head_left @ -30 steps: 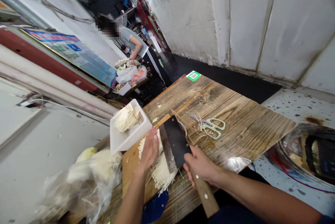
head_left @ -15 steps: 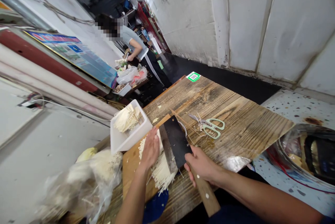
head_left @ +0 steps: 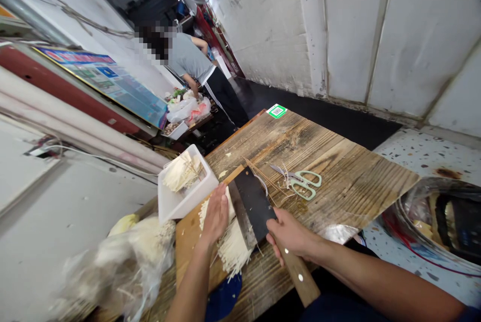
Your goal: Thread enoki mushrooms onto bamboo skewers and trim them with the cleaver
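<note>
My right hand (head_left: 287, 234) is wrapped round the wooden handle of a broad dark cleaver (head_left: 252, 201). Its blade lies along the right side of a bunch of white enoki mushrooms (head_left: 233, 248), near the right edge of the wooden cutting board (head_left: 185, 242). On the bunch rests my left hand (head_left: 217, 214), flat with fingers stretched out, just left of the blade. Thin mushroom stems fan out past the board's near edge, above something blue (head_left: 225, 297). Part of the bunch is hidden under my left hand and the blade.
A white plastic bin (head_left: 171, 209) with enoki stands beyond the board. Green-handled scissors (head_left: 307, 185) and thin wooden sticks (head_left: 259, 175) lie on the wooden table (head_left: 338, 156). Left is a clear bag of mushrooms (head_left: 124, 257). A person (head_left: 193, 58) bends over produce in the background.
My hands and the mushrooms stay nearly in place; the cleaver handle has shifted slightly right. In the background, the person has leaned lower, with one arm drawn back.
</note>
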`<state>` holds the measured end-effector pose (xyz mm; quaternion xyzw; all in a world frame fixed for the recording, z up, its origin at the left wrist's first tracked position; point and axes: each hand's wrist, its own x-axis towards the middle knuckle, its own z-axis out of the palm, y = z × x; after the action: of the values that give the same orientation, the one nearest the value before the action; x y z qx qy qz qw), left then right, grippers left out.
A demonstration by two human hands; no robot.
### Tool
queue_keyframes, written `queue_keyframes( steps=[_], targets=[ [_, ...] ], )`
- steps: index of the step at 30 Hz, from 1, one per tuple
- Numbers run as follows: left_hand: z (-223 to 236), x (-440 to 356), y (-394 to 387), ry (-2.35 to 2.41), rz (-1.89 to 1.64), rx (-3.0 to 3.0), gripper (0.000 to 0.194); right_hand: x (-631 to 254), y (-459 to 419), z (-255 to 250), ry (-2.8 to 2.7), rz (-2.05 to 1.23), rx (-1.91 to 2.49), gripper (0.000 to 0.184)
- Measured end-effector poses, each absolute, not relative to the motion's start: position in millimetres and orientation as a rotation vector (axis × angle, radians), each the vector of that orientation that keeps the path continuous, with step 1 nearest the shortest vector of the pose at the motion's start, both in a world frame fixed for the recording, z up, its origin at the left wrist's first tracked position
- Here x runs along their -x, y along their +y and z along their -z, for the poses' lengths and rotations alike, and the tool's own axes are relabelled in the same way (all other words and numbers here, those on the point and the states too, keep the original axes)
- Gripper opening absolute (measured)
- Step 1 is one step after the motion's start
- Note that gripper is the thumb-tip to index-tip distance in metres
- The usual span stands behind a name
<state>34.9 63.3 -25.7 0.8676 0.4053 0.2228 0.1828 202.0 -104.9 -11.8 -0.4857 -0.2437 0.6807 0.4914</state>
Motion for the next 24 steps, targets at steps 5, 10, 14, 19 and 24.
queue_keyframes(
  steps=[5, 10, 14, 19, 24],
  targets=[
    [25.2, -36.6, 63.2, 1.158, -0.595, -2.460, 0.055, -200.7, -105.0, 11.8, -0.606, -1.637, 1.180, 0.011],
    [29.1, -33.7, 65.3, 1.154, -0.583, -2.474, 0.055, -198.0, -106.6, 13.8, -0.613, -1.637, 1.194, 0.011],
    [29.7, -32.6, 65.5, 1.153, -0.569, -2.483, 0.056, -198.5, -102.5, 13.4, -0.617, -1.640, 1.193, 0.012],
    [27.6, -33.7, 63.1, 1.159, -0.558, -2.490, 0.056, -198.9, -101.6, 10.9, -0.642, -1.630, 1.207, 0.013],
    [28.0, -33.2, 60.7, 1.130, -0.588, -2.460, 0.055, -193.4, -101.5, 13.7, -0.662, -1.591, 1.245, 0.011]
  ],
)
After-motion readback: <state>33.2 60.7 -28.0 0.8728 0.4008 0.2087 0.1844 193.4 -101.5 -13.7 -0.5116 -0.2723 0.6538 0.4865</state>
